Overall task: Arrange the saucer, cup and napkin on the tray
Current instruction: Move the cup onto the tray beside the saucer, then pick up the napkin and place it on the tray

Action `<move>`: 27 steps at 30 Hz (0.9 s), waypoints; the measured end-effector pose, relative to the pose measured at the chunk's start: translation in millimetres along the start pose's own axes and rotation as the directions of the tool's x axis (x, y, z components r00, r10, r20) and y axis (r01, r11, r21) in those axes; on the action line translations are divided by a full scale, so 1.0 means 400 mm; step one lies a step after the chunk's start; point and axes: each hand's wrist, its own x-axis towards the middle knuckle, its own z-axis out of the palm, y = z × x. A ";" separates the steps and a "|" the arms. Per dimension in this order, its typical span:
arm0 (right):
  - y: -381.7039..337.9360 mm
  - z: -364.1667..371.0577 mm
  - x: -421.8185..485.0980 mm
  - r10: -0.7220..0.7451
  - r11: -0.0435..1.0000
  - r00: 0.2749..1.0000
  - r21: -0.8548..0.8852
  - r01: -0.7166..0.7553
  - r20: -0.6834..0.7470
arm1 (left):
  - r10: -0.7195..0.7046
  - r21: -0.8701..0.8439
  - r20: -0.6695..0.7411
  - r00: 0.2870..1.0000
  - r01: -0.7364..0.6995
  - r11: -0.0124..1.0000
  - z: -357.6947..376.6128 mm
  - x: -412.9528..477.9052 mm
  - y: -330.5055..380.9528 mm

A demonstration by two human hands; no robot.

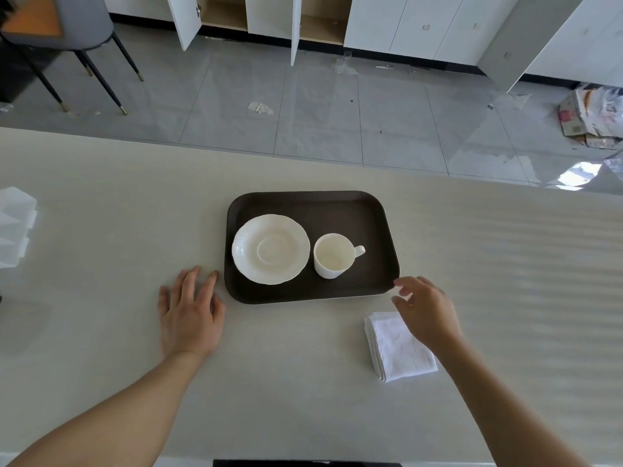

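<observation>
On the dark tray [337,210] the saucer [270,249] and cup [333,255] stand side by side, the folded napkin [399,348] lies on the table [101,230] beside it, and the left hand [190,315] lies flat and open while the right hand [426,310], loosely open, holds nothing.

tray [371,210]: dark brown, matt, looks plastic
saucer [270,249]: white glazed ceramic, glossy
cup [332,256]: same glossy white ceramic
napkin [399,348]: white cloth, soft weave
table [135,203]: pale, smooth, matt
</observation>
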 end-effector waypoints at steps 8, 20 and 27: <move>0.084 0.005 -0.091 0.286 0.940 0.956 -0.210 -0.268 0.062 | 0.004 -0.006 -0.008 1.000 -0.004 1.000 0.000 0.000 -0.001; 0.090 0.022 -0.115 0.407 0.911 0.906 -0.122 -0.393 0.118 | -0.001 -0.013 -0.006 1.000 0.001 1.000 -0.002 -0.001 0.004; 0.083 0.026 -0.121 0.352 0.933 0.930 0.042 -0.358 0.109 | 0.002 -0.013 -0.010 1.000 -0.002 1.000 0.001 0.000 0.001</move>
